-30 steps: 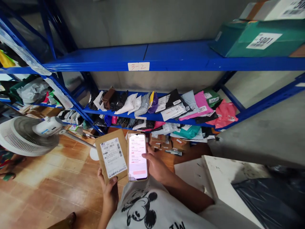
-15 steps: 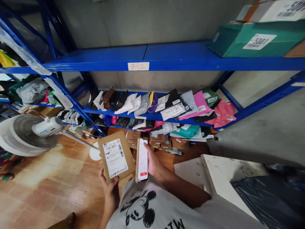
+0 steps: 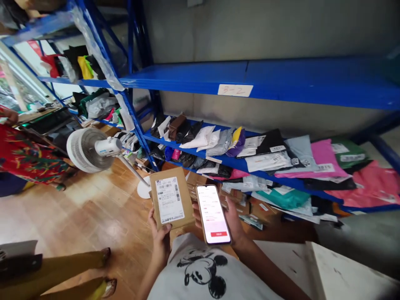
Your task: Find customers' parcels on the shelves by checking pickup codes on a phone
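A flat brown cardboard box (image 3: 187,196) with a white shipping label (image 3: 170,199) is gripped at its lower left edge by my left hand (image 3: 161,237), thumb on the front. Just to its right, my right hand (image 3: 234,221) holds a smartphone (image 3: 213,216) upright, screen towards me. The lit screen shows lines of text and a red button at the bottom. Fingers of my right hand show at the phone's left edge, close to the box. Behind both hands, bagged parcels (image 3: 265,160) line a blue shelf (image 3: 193,85).
A white fan (image 3: 87,150) stands on the tiled floor at left. One person in red patterned clothes (image 3: 28,154) is at far left; another's legs (image 3: 78,264) show at lower left. Cardboard boxes (image 3: 265,210) sit under the shelf. A white surface (image 3: 346,271) is at lower right.
My view has swung left, so the shelf and fan appear further right and two people come into view. The phone now faces me more squarely. Both hands keep their holds.
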A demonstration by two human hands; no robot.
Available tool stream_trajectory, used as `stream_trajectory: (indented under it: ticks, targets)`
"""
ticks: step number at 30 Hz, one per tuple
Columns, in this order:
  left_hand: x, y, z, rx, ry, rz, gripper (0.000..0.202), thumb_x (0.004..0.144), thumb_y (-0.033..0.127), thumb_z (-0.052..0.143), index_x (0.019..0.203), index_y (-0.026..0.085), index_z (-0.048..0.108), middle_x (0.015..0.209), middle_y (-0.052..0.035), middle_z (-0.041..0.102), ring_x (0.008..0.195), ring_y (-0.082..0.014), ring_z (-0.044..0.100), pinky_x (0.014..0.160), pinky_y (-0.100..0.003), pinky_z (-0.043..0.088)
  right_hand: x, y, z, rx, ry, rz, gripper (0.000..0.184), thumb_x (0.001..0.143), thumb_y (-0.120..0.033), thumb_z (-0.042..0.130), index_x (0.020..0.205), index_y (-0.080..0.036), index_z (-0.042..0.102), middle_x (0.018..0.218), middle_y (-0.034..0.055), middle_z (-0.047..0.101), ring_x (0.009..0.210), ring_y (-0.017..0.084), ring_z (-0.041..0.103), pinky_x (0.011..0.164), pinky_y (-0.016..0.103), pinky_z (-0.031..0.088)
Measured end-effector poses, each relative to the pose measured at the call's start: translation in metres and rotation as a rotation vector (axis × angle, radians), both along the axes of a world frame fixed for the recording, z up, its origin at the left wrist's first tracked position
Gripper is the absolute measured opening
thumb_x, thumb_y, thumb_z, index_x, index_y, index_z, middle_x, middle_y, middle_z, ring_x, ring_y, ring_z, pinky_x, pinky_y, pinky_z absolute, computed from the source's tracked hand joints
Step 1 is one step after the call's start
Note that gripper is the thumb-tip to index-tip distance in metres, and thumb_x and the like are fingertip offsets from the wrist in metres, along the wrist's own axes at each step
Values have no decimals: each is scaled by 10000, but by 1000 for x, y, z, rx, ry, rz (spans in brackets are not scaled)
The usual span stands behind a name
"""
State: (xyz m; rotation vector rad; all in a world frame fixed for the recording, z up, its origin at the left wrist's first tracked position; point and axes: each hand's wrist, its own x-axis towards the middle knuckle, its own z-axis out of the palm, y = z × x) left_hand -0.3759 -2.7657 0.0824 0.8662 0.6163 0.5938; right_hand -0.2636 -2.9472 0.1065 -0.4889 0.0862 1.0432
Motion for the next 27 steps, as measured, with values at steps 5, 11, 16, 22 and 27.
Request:
stream_trajectory:
  ticks: [5, 11, 16, 22, 27]
  targets:
    - [-6, 16, 0, -15, -16, 28, 748, 522, 277, 761, 1195, 311, 437, 1193, -37, 546, 1100, -279, 497, 880, -385, 420, 0, 24, 3, 31, -7, 50, 708, 756, -715, 526, 1184, -163, 640, 1188, 131, 696, 1034, 310, 667, 896, 464, 494]
    - [-16, 41, 2, -28, -27, 92, 769, 530, 279, 768, 1215, 316, 420, 1150, -35, 560, 1084, -266, 493, 869, -373, 417, 0, 60, 7, 39, -34, 112, 676, 749, -665, 580, 1200, -164, 636, 1182, 131, 702, 1026, 316, 675, 883, 459, 501]
    - [-33, 70, 2, -37, -35, 157, 767, 525, 266, 766, 1213, 319, 430, 1164, -20, 547, 1043, -240, 507, 874, -355, 417, -3, 98, 5, 83, -43, 197, 692, 701, -645, 644, 1198, -164, 634, 1173, 129, 707, 1030, 328, 670, 893, 464, 487]
    - [-62, 113, -10, -30, 16, 335, 805, 496, 250, 779, 1222, 309, 435, 1186, -31, 535, 1053, -242, 513, 850, -336, 433, -2, 150, 6, 108, -38, 326, 688, 694, -630, 657, 1210, -177, 626, 1203, 130, 690, 1045, 329, 657, 935, 473, 446]
    - [-82, 145, -19, 1, 56, 562, 818, 494, 258, 777, 1230, 300, 423, 1156, -43, 547, 1027, -248, 528, 795, -337, 458, 12, 191, -2, 64, 14, 481, 676, 681, -617, 679, 1199, -184, 634, 1203, 141, 693, 1066, 342, 650, 953, 495, 429]
